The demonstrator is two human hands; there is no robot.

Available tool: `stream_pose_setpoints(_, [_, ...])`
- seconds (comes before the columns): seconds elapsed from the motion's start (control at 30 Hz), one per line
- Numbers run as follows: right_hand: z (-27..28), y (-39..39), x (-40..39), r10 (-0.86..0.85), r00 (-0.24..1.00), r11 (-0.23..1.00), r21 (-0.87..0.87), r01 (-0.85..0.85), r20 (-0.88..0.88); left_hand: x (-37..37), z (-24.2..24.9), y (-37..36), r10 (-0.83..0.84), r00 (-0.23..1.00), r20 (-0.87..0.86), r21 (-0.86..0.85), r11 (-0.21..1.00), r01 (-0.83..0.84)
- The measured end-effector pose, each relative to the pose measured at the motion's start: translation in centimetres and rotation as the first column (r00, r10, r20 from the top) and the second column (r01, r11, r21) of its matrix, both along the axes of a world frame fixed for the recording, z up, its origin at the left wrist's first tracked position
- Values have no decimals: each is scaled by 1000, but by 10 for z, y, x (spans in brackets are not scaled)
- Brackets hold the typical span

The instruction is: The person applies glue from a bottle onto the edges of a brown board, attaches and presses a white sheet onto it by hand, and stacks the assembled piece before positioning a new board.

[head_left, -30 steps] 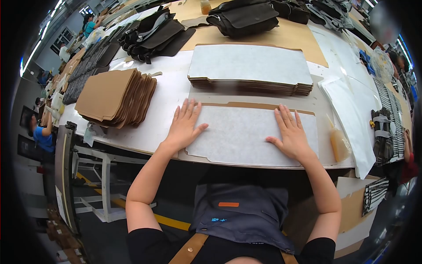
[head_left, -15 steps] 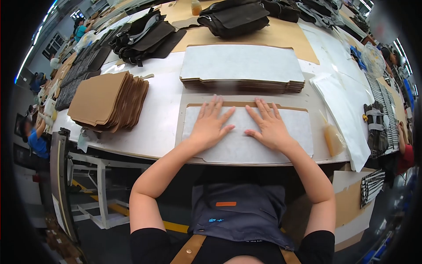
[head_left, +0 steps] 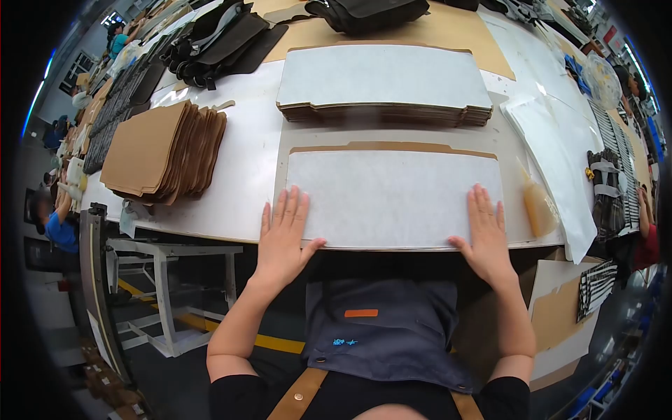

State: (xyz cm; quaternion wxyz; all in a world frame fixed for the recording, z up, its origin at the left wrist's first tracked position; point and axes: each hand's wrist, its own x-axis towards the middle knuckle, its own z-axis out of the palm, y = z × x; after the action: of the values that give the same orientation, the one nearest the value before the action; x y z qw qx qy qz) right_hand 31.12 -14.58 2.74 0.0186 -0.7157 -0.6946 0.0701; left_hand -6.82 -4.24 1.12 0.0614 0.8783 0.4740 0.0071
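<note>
A white sheet [head_left: 395, 192] with a thin brown strip along its far edge lies flat at the front of the table. My left hand [head_left: 283, 234] rests at its near left corner, fingers stretched forward and thumb out to the side. At the near right corner lies my right hand [head_left: 486, 234], open as well, its fingertips on the sheet. Neither hand grips anything. Just beyond the sheet is a stack of similar white-topped brown panels [head_left: 385, 78].
Brown cardboard pieces [head_left: 143, 150] are stacked at the left. Black bags [head_left: 371, 15] and dark flat pieces [head_left: 224, 49] lie farther back. A plastic bag with amber contents [head_left: 539, 210] and long white sheets [head_left: 549, 154] are at the right. Other people work at both sides.
Both hands have slid apart and toward me, from the middle of the sheet to its near corners. The view has tilted down a little.
</note>
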Motion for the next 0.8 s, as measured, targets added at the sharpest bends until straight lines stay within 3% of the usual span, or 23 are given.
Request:
stream_pose_setpoints(0.13, [-13,-27,30,-142,989,987,82,139,33,-18,-4,-7,139,990,16,58,989,-139])
stream_pose_setpoints(0.23, [-19,-34,33,-178,984,975,138,173,28,-12,-5,-5,151,977,149,133,976,-171])
stream_pose_setpoints(0.33, [-17,-36,37,-173,983,978,132,164,55,-7,-2,0,123,992,-22,67,990,-121])
stream_pose_setpoints(0.47, [-26,-41,50,-241,970,940,244,238,-18,-26,-2,18,296,951,-83,267,926,-265])
stream_pose_setpoints(0.53, [-25,-39,55,-232,968,934,257,249,-93,-25,6,22,227,945,237,10,972,-236])
stream_pose_setpoints(0.63, [-20,-39,48,-171,974,955,217,201,-149,-19,12,24,320,749,581,-373,922,-105])
stream_pose_setpoints(0.7, [-18,-37,35,-152,982,959,224,173,-108,-18,14,29,469,549,692,-559,829,-3])
stream_pose_setpoints(0.8, [-24,-41,31,-166,984,954,243,175,-58,-30,24,50,555,511,657,-643,766,-4])
